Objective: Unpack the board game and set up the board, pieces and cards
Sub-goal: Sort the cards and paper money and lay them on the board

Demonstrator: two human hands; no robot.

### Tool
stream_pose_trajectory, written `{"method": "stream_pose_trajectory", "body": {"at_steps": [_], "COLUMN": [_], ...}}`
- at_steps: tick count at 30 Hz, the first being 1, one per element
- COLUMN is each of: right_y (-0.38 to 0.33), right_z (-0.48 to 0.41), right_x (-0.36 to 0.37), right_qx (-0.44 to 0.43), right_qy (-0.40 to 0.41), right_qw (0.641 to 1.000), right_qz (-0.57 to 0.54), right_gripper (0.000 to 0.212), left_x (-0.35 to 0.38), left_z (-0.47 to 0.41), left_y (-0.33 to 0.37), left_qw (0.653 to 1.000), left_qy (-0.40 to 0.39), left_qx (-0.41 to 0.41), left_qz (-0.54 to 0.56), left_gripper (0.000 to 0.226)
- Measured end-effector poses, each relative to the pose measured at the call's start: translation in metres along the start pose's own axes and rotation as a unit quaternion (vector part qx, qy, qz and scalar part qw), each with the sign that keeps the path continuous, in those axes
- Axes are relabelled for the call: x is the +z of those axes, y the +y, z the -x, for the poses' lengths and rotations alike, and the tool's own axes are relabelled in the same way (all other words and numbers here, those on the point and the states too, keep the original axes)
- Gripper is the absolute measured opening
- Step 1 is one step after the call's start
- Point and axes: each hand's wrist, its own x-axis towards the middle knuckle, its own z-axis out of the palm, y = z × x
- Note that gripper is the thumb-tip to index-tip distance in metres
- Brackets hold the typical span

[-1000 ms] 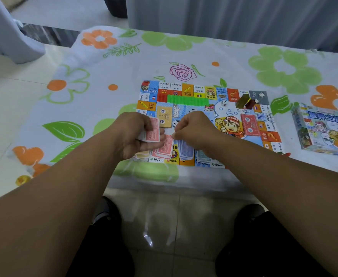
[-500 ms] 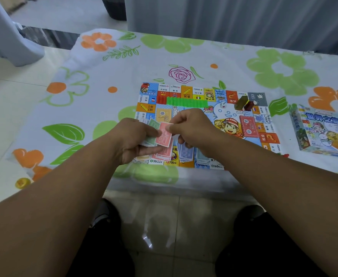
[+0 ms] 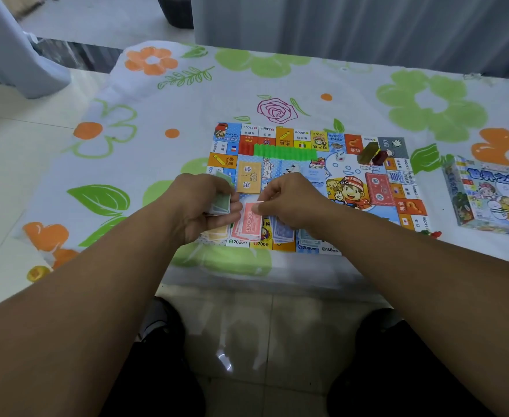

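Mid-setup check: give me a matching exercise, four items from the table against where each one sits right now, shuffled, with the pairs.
Things
1. game box
2. green houses
3. green notes
4. pink notes

Places
A. gripped in the left hand
B. at the near edge of the board, pinched by the right hand
C. on the tablecloth, right of the board
D. in a row along the board's far side

Pairs: 1-C, 2-D, 3-A, 4-B
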Motion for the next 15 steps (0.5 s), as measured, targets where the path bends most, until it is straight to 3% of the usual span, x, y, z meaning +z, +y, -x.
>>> {"method": "stream_pose_trajectory", "body": {"at_steps": [8, 12, 15], "right_y": [-0.002, -0.003, 0.005], "right_z": [0.003, 0.008, 0.015], "right_x": [-0.015, -0.027, -0.04], "right_qx": [-0.01, 0.023, 0.033], "right_qy": [0.063, 0.047, 0.026], "right_qw": [0.997, 0.986, 0.979], "right_qz": [-0.045, -0.16, -0.198], "right_gripper": [0.017, 0.034, 0.033], "left_x": [0.013, 0.028, 0.04], "left_z": [0.005, 0.007, 0.006], "left_y": [0.0, -0.001, -0.004], "left_qw": [0.997, 0.994, 0.992], "left_qy": [-0.074, -0.105, -0.121], "left_qx": [-0.009, 0.009, 0.014], "left_qz": [0.02, 0.014, -0.001], "left_gripper": [0.037, 0.034, 0.034]}}
